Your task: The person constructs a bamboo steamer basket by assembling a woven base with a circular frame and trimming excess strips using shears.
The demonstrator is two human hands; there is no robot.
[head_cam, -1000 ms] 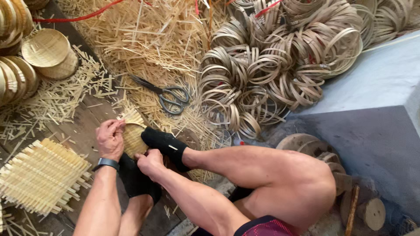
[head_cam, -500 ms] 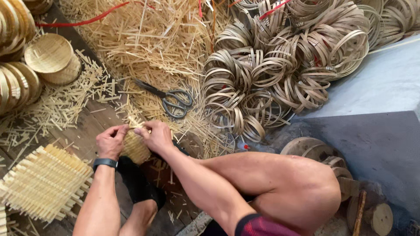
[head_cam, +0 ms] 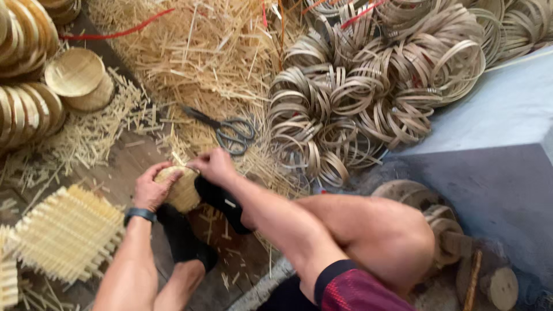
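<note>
1. Since the earlier frame, both hands have been kept on the small woven piece (head_cam: 181, 187), and the right hand (head_cam: 214, 166) has been brought closer over its upper edge.
2. Left hand (head_cam: 151, 187) is seen curled around the left side of the woven piece, gripping it; a dark wristband (head_cam: 139, 215) is worn on that wrist.
3. Right hand is closed on the top right edge of the piece, fingers pinched against it.
4. Woven piece is held low, just above two feet in black socks (head_cam: 222, 201), over the wooden floor (head_cam: 124, 167).
5. Scissors (head_cam: 227, 129) are noted lying on loose straw (head_cam: 196, 52), near the right hand but apart from it.
6. Flat woven mat (head_cam: 66, 233) with protruding strip ends is recorded on the floor left of the left forearm.
7. Stacked round baskets (head_cam: 78, 78) are located at upper left.
8. Piled bamboo hoops (head_cam: 368, 92) are located at upper right, beside a grey block (head_cam: 489, 190).
9. Right knee and forearm are found blocking part of the floor below the hands.
</note>
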